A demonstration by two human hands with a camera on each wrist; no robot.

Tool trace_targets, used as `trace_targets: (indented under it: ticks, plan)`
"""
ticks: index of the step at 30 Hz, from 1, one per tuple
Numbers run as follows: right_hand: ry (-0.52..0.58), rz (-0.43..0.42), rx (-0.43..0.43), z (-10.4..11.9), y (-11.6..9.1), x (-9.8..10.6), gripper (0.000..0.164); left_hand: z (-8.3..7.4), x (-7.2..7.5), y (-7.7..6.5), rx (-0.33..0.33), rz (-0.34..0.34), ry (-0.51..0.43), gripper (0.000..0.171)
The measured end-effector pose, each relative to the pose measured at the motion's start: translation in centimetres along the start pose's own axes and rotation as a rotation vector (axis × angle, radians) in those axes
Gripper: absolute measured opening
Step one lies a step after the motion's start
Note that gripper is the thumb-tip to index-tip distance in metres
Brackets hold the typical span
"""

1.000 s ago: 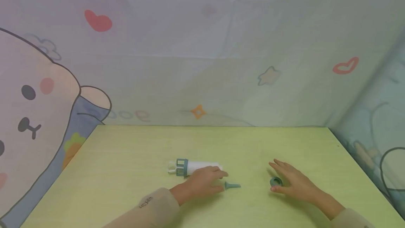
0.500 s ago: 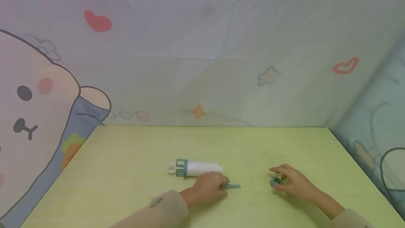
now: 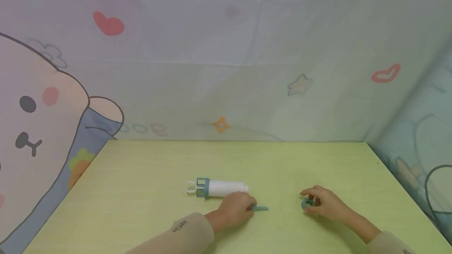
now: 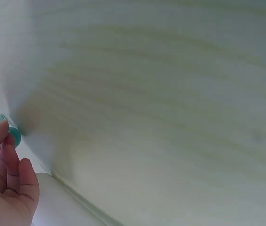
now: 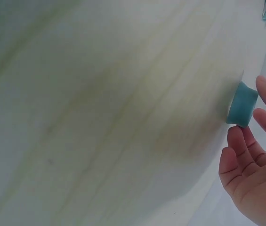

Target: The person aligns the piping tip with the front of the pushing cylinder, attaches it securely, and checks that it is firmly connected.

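Fingers have closed: left hand [image 3: 233, 209] pinches the tapered nozzle [image 3: 261, 208], right hand [image 3: 329, 206] the flared ring [image 5: 242, 107], both seemingly in hand

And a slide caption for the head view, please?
Left hand pinches green nozzle, right hand touches green ring, white tube nearby.

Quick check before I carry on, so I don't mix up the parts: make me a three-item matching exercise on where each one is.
Things:
1 white tube
2 tapered teal piece
3 teal ring

Places:
A at the fingertips of the right hand
B lying on the table, just beyond the left hand
C pinched in the left hand

Pairs: 1-B, 2-C, 3-A
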State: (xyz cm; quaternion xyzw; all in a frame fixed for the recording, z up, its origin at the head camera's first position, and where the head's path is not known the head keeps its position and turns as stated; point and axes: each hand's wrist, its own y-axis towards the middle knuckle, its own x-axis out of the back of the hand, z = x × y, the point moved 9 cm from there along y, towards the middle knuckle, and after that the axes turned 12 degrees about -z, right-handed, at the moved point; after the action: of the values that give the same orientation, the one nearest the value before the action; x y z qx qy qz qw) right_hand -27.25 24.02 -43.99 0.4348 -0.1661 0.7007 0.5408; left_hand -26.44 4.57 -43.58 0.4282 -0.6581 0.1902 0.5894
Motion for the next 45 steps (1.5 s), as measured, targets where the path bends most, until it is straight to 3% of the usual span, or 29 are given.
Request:
trace_targets:
  ticks: [12, 22, 35, 45]
  plan:
    - [0.015, 0.029, -0.04, -0.2, -0.2, -0.2, 0.037, -0.4, 0.4, 0.1, -0.029, -0.037, -0.088, 0.016]
    - [0.104, -0.065, -0.019, 1.1, 0.3, 1.1, 0.034, -0.3, 2.9, 0.7, 0.019, -0.112, -0.163, 0.022]
    - [0.227, -0.192, 0.038, 3.9, 0.9, 1.5, 0.031, 0.2, 3.9, 1.2, 0.058, -0.135, -0.256, 0.02]
    - [0.344, -0.155, -0.008, 5.3, 1.5, 0.5, 0.029, 0.4, 4.1, 1.1, 0.095, -0.149, -0.293, 0.021]
